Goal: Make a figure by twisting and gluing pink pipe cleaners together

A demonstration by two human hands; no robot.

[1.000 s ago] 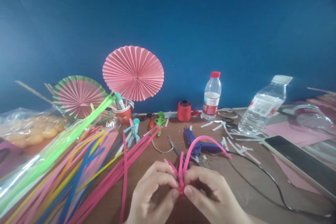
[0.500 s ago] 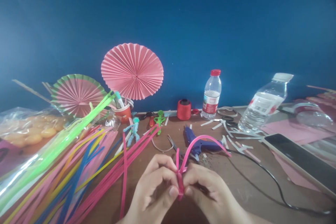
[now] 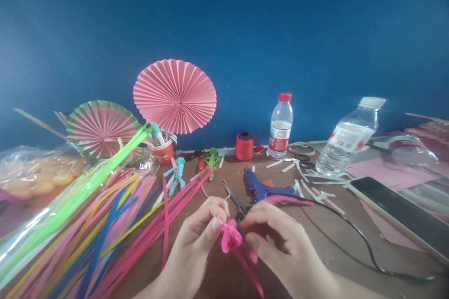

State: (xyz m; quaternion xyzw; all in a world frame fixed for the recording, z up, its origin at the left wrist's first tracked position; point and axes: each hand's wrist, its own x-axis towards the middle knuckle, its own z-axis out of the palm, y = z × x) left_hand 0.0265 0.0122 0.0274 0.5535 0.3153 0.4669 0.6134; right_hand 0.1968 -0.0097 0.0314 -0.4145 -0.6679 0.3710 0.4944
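One looped, bright-pink pipe-cleaner piece (image 3: 231, 237) was between two hands, pinched by the left hand (image 3: 194, 243); whether the curled right hand (image 3: 284, 240) gripped it could not be told. Beyond were one blue plastic glue gun (image 3: 268, 190) and two pleated paper fans (image 3: 175, 96).

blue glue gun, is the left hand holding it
No, the left hand pinches the pink piece, while the blue glue gun lies on the table beyond the right hand.

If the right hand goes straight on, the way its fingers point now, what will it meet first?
Most likely the pink piece, close ahead of the right hand; whether they touch is unclear. The left hand holds it from the opposite side.
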